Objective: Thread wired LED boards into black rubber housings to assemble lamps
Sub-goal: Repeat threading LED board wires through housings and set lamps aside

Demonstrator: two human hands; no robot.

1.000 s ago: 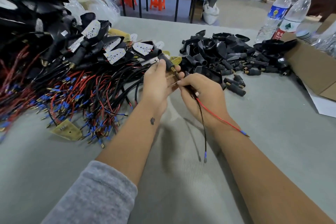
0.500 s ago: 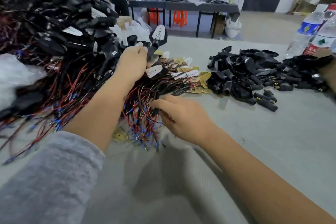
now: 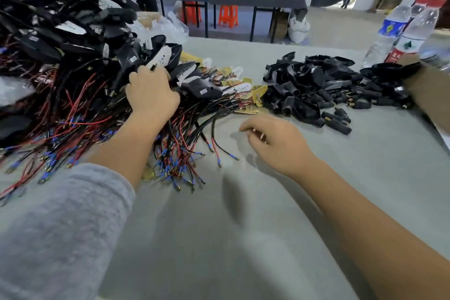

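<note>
1. Left hand (image 3: 152, 91) sat on the big pile of finished lamps (image 3: 73, 39) at the left of the worktop (image 3: 243, 238), fingers curled down among the black housings and white LED faces. Whether it actually gripped one, cannot tell; fingertips were buried.
2. Right hand (image 3: 275, 139) hovered just over the worktop, fingers loosely curled, holding nothing, thumb and forefinger near each other but not pinching anything visible.
3. Hands were apart, left farther forward and to the left, right nearer the body and toward centre.
4. Loose wired LED boards (image 3: 246, 87) lay between the two piles, gold and white boards at the far end, red and black wires (image 3: 209, 129) trailing back toward the person. So their long axis ran roughly far-to-near, tips with blue sleeves pointing at the body.
5. Empty black rubber housings (image 3: 311, 85) were heaped right of the boards, forward and right of the right hand, well apart from the left.
6. Key relation: right hand was the nearer one to both supplies. Wire ends lay just left of it, boards just ahead, housings ahead-right. Left hand was across the wire bundle from the housings.
7. Judgement: one cycle looked over and a fresh board or housing was due next, likely a short forward reach by the right hand.
8. Water bottles (image 3: 399, 31) and a cardboard box (image 3: 431, 95) stood at far right.
</note>
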